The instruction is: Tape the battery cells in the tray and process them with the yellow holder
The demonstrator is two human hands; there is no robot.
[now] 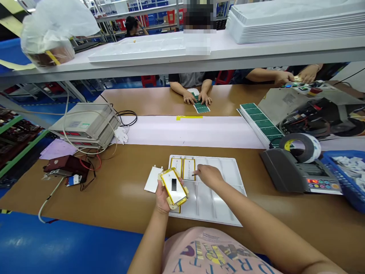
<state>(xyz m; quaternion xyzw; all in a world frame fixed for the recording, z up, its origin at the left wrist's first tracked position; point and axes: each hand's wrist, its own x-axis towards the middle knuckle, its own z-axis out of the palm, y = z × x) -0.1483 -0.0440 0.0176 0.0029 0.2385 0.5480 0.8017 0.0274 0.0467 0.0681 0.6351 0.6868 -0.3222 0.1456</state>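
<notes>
My left hand (162,198) is closed around a flat pouch battery (178,195) with yellow taped edges and a black rectangle on its white face. It is tilted above the left side of a white compartment tray (226,164). Over the tray, my right hand (210,176) is closed in a pinch; a thin dark tip shows at its fingers, too small to name. Just left of that hand, a printed pouch battery (188,169) lies in a compartment. Beside it another battery (176,163) is partly covered by the held one. A plain white flat piece (153,179) lies left of the tray.
To the right stand a tape dispenser (296,171) and a blue basket (352,198). Stacked grey instruments (82,123) and a dark red device (67,167) with cables are on the left. Across the table, a co-worker's hands (196,98) touch a green strip. A shelf (159,65) spans above.
</notes>
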